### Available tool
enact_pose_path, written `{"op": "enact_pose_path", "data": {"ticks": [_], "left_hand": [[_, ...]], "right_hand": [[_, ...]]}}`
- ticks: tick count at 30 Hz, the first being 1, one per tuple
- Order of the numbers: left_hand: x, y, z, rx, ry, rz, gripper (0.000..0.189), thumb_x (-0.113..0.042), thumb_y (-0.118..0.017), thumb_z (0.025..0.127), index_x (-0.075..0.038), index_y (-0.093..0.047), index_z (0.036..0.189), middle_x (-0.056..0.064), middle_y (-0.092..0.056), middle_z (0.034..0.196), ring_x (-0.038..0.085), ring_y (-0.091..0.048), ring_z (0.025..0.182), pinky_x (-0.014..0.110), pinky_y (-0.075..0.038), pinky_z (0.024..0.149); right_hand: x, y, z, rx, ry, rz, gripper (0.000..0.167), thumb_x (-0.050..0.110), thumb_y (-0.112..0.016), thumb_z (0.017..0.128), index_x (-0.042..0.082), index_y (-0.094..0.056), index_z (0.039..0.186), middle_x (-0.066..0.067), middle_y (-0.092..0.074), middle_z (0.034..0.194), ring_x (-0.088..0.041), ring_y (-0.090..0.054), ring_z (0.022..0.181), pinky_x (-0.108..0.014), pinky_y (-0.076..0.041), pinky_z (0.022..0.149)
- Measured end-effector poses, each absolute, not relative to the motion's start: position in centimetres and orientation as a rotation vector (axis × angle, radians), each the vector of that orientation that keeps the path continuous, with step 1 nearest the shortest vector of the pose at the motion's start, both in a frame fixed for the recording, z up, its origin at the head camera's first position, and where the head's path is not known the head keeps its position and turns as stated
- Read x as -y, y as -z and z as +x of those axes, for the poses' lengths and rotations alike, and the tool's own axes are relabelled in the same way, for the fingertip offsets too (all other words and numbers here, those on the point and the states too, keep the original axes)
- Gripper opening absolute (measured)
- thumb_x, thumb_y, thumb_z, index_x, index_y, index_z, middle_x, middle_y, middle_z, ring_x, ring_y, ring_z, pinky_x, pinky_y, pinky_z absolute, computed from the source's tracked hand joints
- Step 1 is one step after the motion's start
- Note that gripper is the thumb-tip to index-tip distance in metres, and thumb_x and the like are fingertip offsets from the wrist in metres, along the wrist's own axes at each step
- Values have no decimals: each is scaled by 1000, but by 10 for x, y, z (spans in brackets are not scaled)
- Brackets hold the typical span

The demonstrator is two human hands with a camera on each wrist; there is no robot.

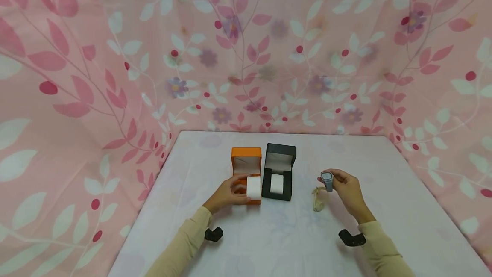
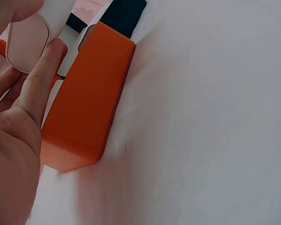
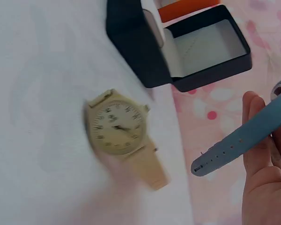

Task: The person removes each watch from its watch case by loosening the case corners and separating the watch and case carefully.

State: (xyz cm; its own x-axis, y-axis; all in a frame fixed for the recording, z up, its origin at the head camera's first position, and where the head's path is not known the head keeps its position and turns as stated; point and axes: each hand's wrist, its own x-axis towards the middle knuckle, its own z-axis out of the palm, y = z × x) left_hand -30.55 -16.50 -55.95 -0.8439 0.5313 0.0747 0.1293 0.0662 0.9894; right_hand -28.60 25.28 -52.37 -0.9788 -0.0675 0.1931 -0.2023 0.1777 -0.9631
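My left hand (image 1: pixel 229 191) grips a white watch cushion (image 1: pixel 253 188) between thumb and fingers, over the orange watch box (image 1: pixel 247 152), whose lid stands up. In the left wrist view, the cushion's rounded end (image 2: pixel 29 43) shows between the fingers, close above the box's orange side (image 2: pixel 91 93). My right hand (image 1: pixel 349 189) pinches a blue-grey wristwatch (image 1: pixel 326 177) above the table, its perforated strap (image 3: pixel 246 136) hanging free. Below that hand lies a beige wristwatch (image 3: pixel 117 126) with its face up, near the right hand but apart from it.
A black watch box (image 1: pixel 294 157) with its lid raised stands right beside the orange one, holding a white cushion (image 1: pixel 276 184). The table (image 1: pixel 184 153) wears a pale cloth, and pink floral fabric (image 1: pixel 246 54) hangs behind and at both sides.
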Motion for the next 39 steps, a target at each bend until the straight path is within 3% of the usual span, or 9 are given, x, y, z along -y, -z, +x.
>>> {"op": "enact_pose_path", "data": {"ticks": [4,9,13,18,24,32,37,39], "left_hand": [[165,559,-304,-2049,-1838,672,83,-11,-83,79,-7,-38,148,15,-52,131,26,-62,110,36,-53,92],[166,560,-303,-2055,-1835,668,81,-10,-82,80,-8,-39,148,11,-54,130,24,-62,110,35,-52,93],[166,562,-304,-2039,-1850,669,81,-8,-81,80,-6,-37,148,10,-50,135,24,-61,112,36,-52,92],[166,564,-304,-2017,-1861,659,83,-8,-81,80,-6,-36,149,11,-46,138,26,-60,112,36,-53,92],[166,562,-304,-1986,-1880,657,85,-9,-83,78,-6,-36,149,13,-46,138,28,-59,113,36,-52,92],[166,562,-304,-2006,-1879,666,84,-8,-83,78,-5,-37,148,12,-45,138,29,-59,113,35,-52,92],[167,561,-303,-1997,-1873,657,84,-8,-82,78,-6,-37,148,12,-46,137,29,-58,114,35,-52,93],[167,561,-303,-2003,-1869,650,84,-8,-82,78,-5,-36,148,11,-45,138,29,-58,114,35,-52,93]], "right_hand": [[-257,514,-285,2368,-1845,241,32,17,-52,102,-5,-60,124,-13,-70,109,-15,-70,93,-20,-54,81],[-267,514,-283,2477,-1606,-10,28,20,-56,100,4,-66,122,0,-70,109,-3,-64,90,-19,-52,75],[-278,522,-280,2537,-1438,-126,29,25,-59,99,9,-68,121,-8,-68,116,1,-59,92,-23,-49,76],[-290,535,-280,2516,-1484,-83,28,17,-59,99,1,-66,120,-19,-67,115,-3,-67,83,-30,-57,76],[-299,552,-282,2459,-1662,67,28,10,-61,97,-7,-63,120,-20,-67,112,-6,-69,85,-33,-58,76],[-308,573,-286,2495,-1554,96,27,17,-65,96,-1,-66,116,-16,-69,110,1,-64,90,-19,-55,75],[-313,582,-290,2582,-1243,26,17,15,-67,93,10,-73,108,-6,-71,97,-1,-58,79,-16,-48,62],[-315,584,-292,2577,-1292,48,18,6,-65,92,6,-72,109,-10,-71,94,-5,-59,73,-20,-49,58]]}}
